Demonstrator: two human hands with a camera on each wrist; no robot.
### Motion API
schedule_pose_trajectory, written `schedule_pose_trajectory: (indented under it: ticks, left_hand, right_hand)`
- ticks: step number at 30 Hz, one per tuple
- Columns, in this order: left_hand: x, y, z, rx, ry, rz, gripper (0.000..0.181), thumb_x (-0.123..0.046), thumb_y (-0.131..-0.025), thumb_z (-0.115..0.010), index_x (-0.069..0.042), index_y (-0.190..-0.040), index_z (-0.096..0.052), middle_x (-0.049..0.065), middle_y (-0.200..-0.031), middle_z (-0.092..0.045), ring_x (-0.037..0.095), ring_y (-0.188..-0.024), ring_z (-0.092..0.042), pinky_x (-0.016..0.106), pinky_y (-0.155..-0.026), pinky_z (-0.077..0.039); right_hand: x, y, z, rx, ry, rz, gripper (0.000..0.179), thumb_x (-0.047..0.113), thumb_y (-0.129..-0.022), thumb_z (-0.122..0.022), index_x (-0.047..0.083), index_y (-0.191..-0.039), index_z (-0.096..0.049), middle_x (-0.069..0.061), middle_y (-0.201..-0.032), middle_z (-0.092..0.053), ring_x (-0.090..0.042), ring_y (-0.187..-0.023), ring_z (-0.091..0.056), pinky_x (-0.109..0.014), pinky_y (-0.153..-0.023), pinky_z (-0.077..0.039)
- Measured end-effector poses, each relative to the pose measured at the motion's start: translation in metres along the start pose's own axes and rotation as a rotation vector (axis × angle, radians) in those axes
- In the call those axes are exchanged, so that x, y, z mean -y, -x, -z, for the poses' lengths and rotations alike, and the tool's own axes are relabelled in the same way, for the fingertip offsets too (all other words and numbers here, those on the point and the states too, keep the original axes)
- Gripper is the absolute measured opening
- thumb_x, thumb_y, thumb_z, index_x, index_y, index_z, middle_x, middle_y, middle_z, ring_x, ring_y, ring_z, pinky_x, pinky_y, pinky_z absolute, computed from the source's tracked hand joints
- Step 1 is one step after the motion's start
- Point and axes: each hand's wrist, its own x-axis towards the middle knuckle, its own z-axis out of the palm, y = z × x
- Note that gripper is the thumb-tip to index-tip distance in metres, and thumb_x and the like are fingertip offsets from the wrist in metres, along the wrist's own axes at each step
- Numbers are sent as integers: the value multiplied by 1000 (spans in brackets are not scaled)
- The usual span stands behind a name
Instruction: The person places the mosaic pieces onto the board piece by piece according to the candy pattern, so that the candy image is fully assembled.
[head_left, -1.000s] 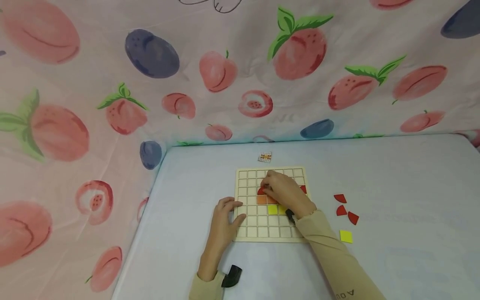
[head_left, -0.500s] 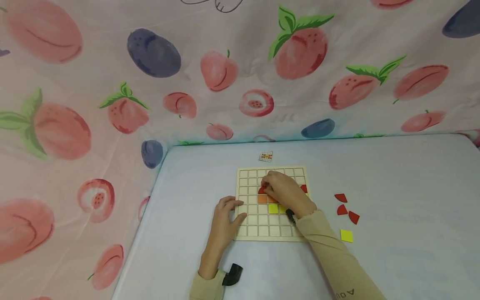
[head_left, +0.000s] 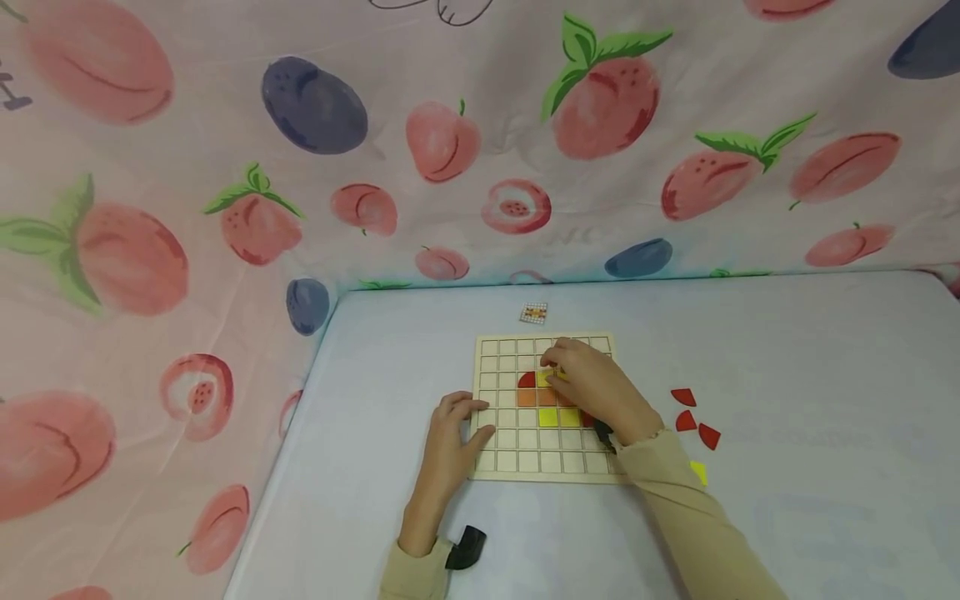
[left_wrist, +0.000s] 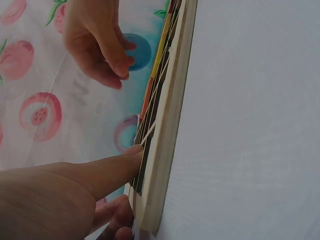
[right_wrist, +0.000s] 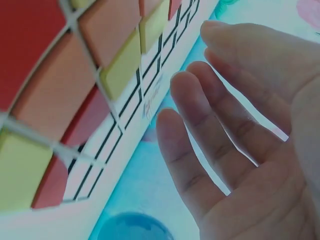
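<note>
A pale wooden grid board (head_left: 507, 462) lies on the white table. My left hand (head_left: 446, 437) rests at its left edge, the thumb (left_wrist: 117, 167) on the frame in the left wrist view. Over the board's upper right part hovers my right hand (head_left: 596, 383). Its fingers (right_wrist: 192, 100) are loosely bent, hold nothing and stand apart from the board in the right wrist view. A red quarter-circle tile (head_left: 527, 380) sits in a cell above an orange square tile (head_left: 527, 398). Yellow square tiles (head_left: 548, 417) fill cells lower down. My right hand hides some tiles.
Right of the board lie three loose red tiles (head_left: 686, 421). A loose yellow tile (head_left: 698, 472) is partly covered by my right sleeve. Behind the board lies a small pattern card (head_left: 534, 313). Fruit-printed cloth (head_left: 480, 142) rises at the back and left.
My right hand has drawn back to the right from the red quarter-circle tile, uncovering it and a yellow tile beside it. The left hand keeps its place at the board's edge.
</note>
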Motion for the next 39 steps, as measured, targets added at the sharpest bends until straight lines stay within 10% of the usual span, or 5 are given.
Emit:
schedule_pose_trajectory:
  ticks: [39]
  left_hand:
    - [0, 0, -1, -2, -5, 3, 29, -13, -88, -76, -8, -116, -69, 12, -136, -52, 26, -115, -54, 48, -100, -43]
  right_hand:
    - [-70, 62, 34, -19, 24, -135, 23, 6, -86, -75, 0, -108, -70, -11, -101, -66, -27, -91, -61, -47, -83, -53]
